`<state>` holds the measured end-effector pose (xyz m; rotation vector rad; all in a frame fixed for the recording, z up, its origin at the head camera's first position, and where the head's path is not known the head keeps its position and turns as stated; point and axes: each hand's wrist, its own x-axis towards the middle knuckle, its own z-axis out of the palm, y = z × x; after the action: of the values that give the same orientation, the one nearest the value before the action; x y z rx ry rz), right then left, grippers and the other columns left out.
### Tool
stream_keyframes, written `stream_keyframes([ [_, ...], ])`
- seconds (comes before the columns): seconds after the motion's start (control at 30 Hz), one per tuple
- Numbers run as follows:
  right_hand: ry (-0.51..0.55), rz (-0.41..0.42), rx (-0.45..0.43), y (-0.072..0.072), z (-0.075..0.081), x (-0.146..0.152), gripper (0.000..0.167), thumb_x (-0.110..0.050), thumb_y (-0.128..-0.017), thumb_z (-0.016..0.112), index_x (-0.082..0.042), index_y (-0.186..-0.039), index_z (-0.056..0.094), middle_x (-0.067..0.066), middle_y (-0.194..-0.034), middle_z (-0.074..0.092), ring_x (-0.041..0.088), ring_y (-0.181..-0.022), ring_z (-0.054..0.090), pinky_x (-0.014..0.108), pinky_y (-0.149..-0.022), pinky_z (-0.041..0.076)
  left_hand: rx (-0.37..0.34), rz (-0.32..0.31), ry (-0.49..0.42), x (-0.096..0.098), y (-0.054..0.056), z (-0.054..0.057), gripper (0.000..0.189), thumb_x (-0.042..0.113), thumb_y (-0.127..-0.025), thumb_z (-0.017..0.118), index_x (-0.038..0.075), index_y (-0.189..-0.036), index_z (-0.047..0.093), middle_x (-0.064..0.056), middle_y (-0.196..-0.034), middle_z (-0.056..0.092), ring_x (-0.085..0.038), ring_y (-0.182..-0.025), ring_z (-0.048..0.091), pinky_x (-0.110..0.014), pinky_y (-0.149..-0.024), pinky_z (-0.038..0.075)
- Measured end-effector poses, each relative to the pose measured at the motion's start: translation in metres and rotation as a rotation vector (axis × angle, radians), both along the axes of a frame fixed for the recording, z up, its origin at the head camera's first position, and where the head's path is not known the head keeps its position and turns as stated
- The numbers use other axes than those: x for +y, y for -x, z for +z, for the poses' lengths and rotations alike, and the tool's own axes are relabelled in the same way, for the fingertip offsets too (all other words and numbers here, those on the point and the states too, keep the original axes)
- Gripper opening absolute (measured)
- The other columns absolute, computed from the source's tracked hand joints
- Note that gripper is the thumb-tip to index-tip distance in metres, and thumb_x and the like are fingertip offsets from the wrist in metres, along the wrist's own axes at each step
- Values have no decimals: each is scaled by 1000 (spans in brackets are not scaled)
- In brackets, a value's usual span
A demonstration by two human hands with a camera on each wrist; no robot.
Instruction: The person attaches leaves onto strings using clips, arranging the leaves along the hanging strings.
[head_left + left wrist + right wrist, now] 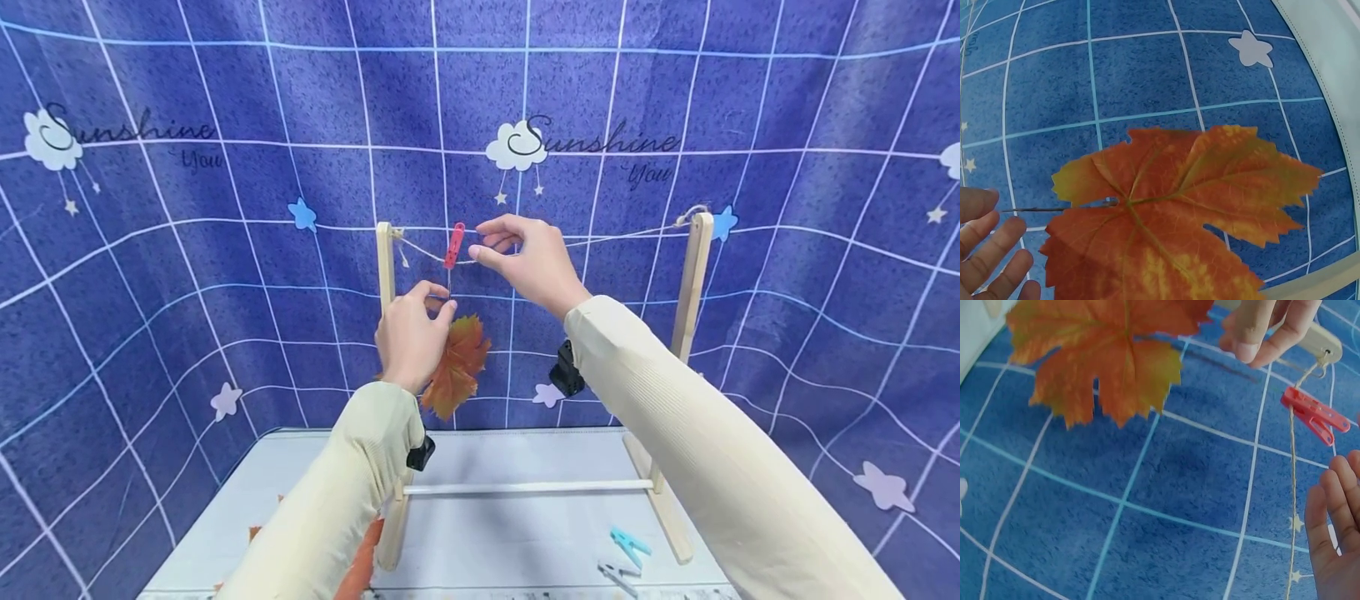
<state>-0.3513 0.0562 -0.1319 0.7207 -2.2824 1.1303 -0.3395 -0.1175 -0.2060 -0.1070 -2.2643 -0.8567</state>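
Note:
An orange maple-like leaf (pixel 459 367) hangs below the string (pixel 427 250), its stem (pixel 1035 210) running up toward a red clothespin (pixel 454 246). The clothespin (pixel 1313 415) sits on the string in the right wrist view. My left hand (pixel 414 333) is beside the stem; in the right wrist view its thumb and index fingertip show close to the stem, apparently clear of it. Just right of the clothespin, my right hand (pixel 531 257) holds nothing, its fingers loosely bent and thumb apart from them. Whether the clothespin bites the stem is too small to tell.
The string spans two wooden posts (pixel 693 283), joined low by a white rod (pixel 525 487) on a white table (pixel 495 542). A blue clothespin (pixel 628 546) and a grey one (pixel 618 577) lie front right. Another orange leaf (pixel 362 567) lies partly behind the left sleeve.

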Motion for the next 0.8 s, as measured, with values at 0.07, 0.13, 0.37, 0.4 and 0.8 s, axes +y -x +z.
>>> stream_keyframes([
  [0.07,37,11,-11,-3,-4,3,34,-31,-97,72,-12,-124,71,3,-108,73,17,-103,64,40,-94,50,7,-5,8,-1,-2,0,23,30,-99,68,15,-115,73,-3,-104,77,-30,-94,67,-47,-76,51],
  [0.13,67,18,-24,-3,-9,7,34,-32,-97,72,-12,-124,71,3,-108,73,18,-104,64,40,-92,50,15,-11,15,-1,-5,-1,23,30,-99,68,15,-115,73,-3,-105,77,-30,-95,66,-47,-77,50],
  [0.37,124,6,-56,-8,-24,22,34,-34,-96,72,-13,-124,71,3,-109,72,17,-104,63,40,-89,51,50,-43,47,-3,-15,-2,22,27,-97,70,13,-114,73,-5,-105,76,-29,-95,65,-47,-76,50],
  [0.4,127,2,-60,-10,-26,25,35,-34,-96,72,-13,-124,71,3,-109,72,18,-104,63,41,-90,51,58,-45,52,-4,-16,-3,22,26,-97,70,13,-114,73,-6,-105,76,-29,-95,65,-47,-76,50],
  [0.8,184,-32,-96,-27,-54,62,37,-35,-96,71,-10,-124,71,6,-110,70,21,-110,60,47,-98,44,73,-69,78,-15,-31,-12,21,24,-96,72,12,-113,73,-7,-104,75,-29,-98,66,-48,-78,51],
])
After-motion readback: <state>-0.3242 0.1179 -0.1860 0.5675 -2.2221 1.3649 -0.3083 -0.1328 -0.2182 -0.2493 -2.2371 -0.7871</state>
